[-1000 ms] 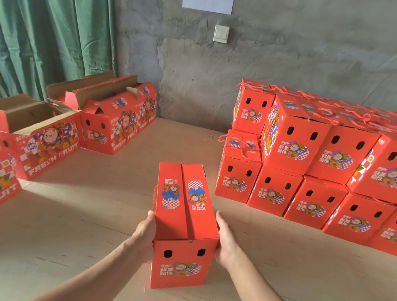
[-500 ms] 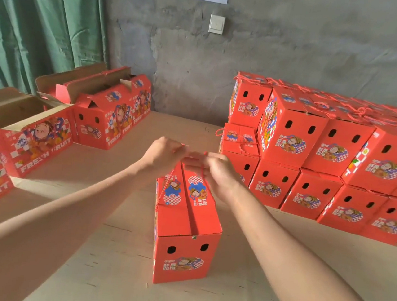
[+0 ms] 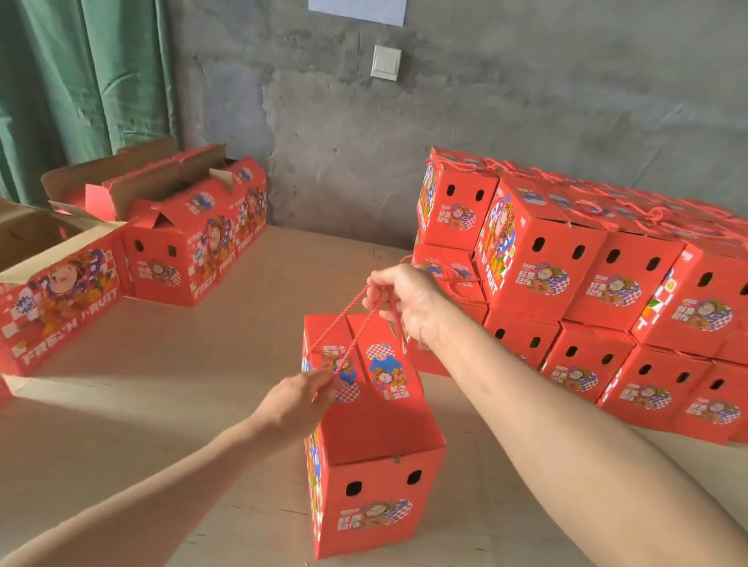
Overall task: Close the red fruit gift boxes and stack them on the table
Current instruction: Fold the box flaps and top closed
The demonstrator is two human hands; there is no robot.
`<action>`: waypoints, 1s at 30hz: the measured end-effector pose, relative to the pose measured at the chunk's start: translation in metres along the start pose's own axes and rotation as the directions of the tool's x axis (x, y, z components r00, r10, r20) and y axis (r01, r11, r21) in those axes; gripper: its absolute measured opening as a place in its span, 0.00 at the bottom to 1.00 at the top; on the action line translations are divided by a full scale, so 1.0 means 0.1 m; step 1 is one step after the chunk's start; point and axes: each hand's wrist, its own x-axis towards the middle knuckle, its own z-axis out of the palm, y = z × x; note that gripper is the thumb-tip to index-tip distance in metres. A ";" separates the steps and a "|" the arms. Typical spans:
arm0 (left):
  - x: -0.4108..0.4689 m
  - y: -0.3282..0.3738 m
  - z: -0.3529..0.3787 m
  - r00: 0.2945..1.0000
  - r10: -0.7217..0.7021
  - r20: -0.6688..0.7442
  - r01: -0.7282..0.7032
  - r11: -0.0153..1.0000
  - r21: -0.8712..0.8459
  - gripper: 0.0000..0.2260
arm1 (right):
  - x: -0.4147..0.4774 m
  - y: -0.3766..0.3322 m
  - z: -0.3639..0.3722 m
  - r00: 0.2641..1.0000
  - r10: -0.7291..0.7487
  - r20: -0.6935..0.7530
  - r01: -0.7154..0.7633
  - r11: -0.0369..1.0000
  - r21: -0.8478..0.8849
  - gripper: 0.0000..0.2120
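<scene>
Red cardboard fruit gift box with two small dark holes on its near end stands shut on the pale wooden table, right in front of me. Its red twisted rope handle stretches tight between my hands. My right hand is up above the far end of the box, fingers closed around the top of the rope. My left hand is lower, beside the box's left edge, pinching the rope's lower part. To the right, near the grey wall, a big stack of closed red boxes sits two rows high. On the left side I see open red boxes with brown flaps up, in front of a green curtain.
</scene>
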 end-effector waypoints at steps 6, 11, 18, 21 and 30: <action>0.07 0.08 -0.26 0.952 0.240 -0.192 -0.257 0.964 -0.072 0.09 | 0.06 -0.35 0.01 0.973 -0.222 -0.056 0.222 0.975 -0.007 0.14; 0.12 -0.04 -0.13 0.989 0.137 0.055 -0.136 0.990 -0.031 0.22 | 0.06 -0.16 0.02 0.988 -0.141 -0.063 0.135 0.987 -0.082 0.09; 0.14 -0.17 0.22 0.963 -0.028 0.269 0.054 0.994 -0.091 0.43 | 0.01 0.32 0.02 0.985 0.019 -0.170 -0.031 0.997 -0.065 0.08; 0.18 -0.11 0.25 0.968 -0.049 0.246 0.064 0.996 -0.054 0.45 | -0.14 0.41 0.08 0.973 0.166 -0.161 -0.197 0.959 -0.202 0.06; -0.26 -0.09 0.27 0.958 0.282 0.058 -0.267 0.945 -0.188 0.28 | -0.15 -0.07 0.23 0.890 0.021 -0.455 -0.057 0.996 -0.064 0.08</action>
